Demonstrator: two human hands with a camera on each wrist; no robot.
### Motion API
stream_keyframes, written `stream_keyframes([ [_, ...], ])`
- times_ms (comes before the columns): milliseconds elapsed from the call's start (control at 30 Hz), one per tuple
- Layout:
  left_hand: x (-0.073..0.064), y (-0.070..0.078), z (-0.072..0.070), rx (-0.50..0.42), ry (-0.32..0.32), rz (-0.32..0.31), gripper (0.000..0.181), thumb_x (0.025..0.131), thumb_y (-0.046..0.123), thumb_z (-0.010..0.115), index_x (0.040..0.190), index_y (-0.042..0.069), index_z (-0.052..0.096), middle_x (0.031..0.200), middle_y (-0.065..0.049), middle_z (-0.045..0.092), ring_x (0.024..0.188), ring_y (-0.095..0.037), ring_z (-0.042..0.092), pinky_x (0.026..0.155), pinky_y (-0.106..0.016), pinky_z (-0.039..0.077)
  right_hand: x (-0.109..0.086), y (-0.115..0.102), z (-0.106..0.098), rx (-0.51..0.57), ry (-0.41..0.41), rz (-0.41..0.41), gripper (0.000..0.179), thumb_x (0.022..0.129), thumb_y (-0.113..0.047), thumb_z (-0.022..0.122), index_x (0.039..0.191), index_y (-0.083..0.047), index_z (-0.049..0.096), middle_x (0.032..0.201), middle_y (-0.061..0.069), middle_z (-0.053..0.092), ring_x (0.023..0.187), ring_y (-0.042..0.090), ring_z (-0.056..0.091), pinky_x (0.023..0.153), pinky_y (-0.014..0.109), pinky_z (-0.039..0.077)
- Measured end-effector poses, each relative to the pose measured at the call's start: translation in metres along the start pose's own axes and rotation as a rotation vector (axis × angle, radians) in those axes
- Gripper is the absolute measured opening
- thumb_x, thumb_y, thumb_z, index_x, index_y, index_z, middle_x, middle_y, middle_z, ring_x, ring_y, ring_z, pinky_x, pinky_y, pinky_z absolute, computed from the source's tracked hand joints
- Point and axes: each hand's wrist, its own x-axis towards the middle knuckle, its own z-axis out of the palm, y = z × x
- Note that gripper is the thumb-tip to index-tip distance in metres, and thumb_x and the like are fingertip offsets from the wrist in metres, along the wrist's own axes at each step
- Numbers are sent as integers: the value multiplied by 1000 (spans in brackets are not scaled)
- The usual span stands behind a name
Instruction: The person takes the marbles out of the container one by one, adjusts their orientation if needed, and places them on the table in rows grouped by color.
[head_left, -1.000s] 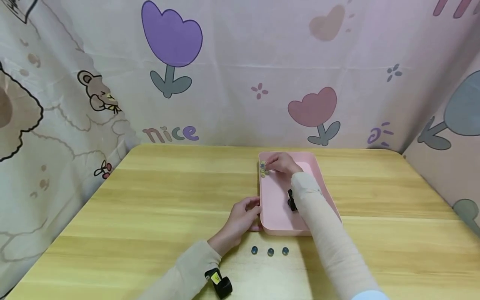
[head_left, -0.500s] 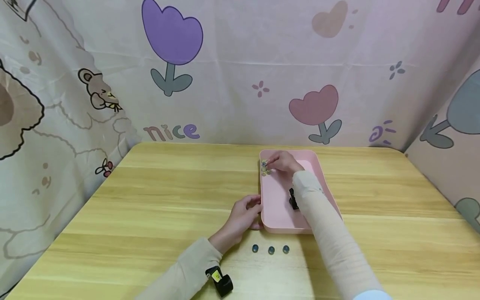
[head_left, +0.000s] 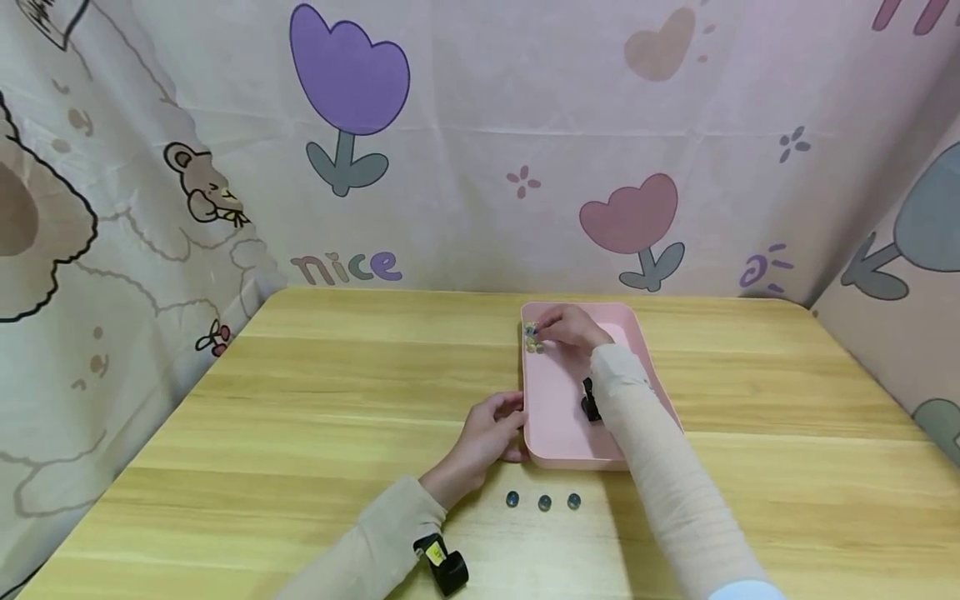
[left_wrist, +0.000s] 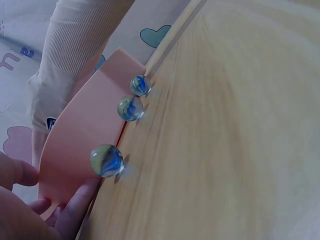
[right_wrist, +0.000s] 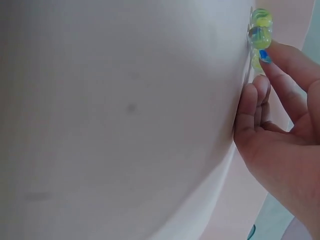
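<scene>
A shallow pink tray lies on the table. My right hand reaches into its far left corner and pinches a small glass marble, showing blue, between thumb and finger. Right beside those fingertips, several yellow-green and blue marbles gather along the tray's wall. My left hand rests against the outside of the tray's left wall, fingertips touching it. On the wood in front of the tray sit three clear marbles with blue swirls, the left wrist view showing the nearest marble close to my left fingers.
The light wood table extends to both sides of the tray. A printed cloth hangs behind it and along both sides. Black wrist cameras are strapped on both arms, the left camera low over the table.
The view shifts slightly. My right hand stays at the tray's far left corner with only a slight movement among the marbles, and my left hand keeps its place on the tray's side.
</scene>
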Motion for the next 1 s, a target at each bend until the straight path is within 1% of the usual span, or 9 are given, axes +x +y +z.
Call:
stream_keyframes([
  [133,-1,-1,1,-3,2,-4,40,95,5,55,133,-5,50,119,-17,55,87,-21,63,60,-32,61,1,2,-2,68,-28,27,23,91,-4,64,109,9,66,102,12,65,78,12,50,65,20,43],
  [200,-1,-2,2,-8,-1,-6,40,95,5,55,133,-5,51,119,-17,55,85,-21,63,60,-32,61,1,3,-4,105,-39,40,25,92,-4,62,113,10,64,96,10,65,73,11,50,64,19,44],
  [300,-1,-4,3,-15,-8,-14,40,95,5,55,133,-5,51,119,-16,55,81,-21,62,60,-32,61,-1,6,-6,172,-59,67,27,94,-4,59,117,11,60,92,10,64,71,10,53,64,18,47],
  [433,-2,-6,5,-16,-8,-23,40,94,4,56,133,-5,50,120,-16,55,83,-21,62,59,-32,61,-5,7,-10,180,-87,67,30,96,-4,56,121,13,57,96,13,64,74,13,56,71,21,52],
  [567,-1,-4,6,-5,-6,-21,40,95,5,55,133,-5,50,120,-16,56,83,-21,63,60,-32,61,-12,6,-18,120,-60,23,32,97,-7,54,122,13,56,104,20,62,82,19,57,81,31,53],
  [667,-1,-2,5,1,-1,-20,40,95,5,55,133,-5,51,121,-16,56,79,-20,63,60,-32,61,-17,5,-25,97,-40,-18,33,97,-9,56,122,11,56,111,23,60,89,25,58,89,38,52],
  [733,-1,-2,4,1,1,-23,40,95,5,55,133,-5,50,121,-16,55,79,-20,63,60,-32,61,-19,3,-30,87,-45,-46,33,97,-11,56,123,11,56,115,25,59,93,28,59,93,43,52],
  [900,-2,-1,2,-2,9,-29,40,95,5,55,134,-4,50,122,-17,55,80,-20,64,60,-33,61,-26,-7,-41,60,-38,-128,29,96,-12,59,116,9,59,112,28,60,90,33,61,92,50,51],
  [1000,-2,0,1,2,15,-22,40,95,6,55,133,-4,51,123,-16,56,80,-20,64,60,-33,61,-32,-17,-45,38,-17,-162,27,95,-13,61,114,7,62,108,27,61,84,28,62,89,47,54],
])
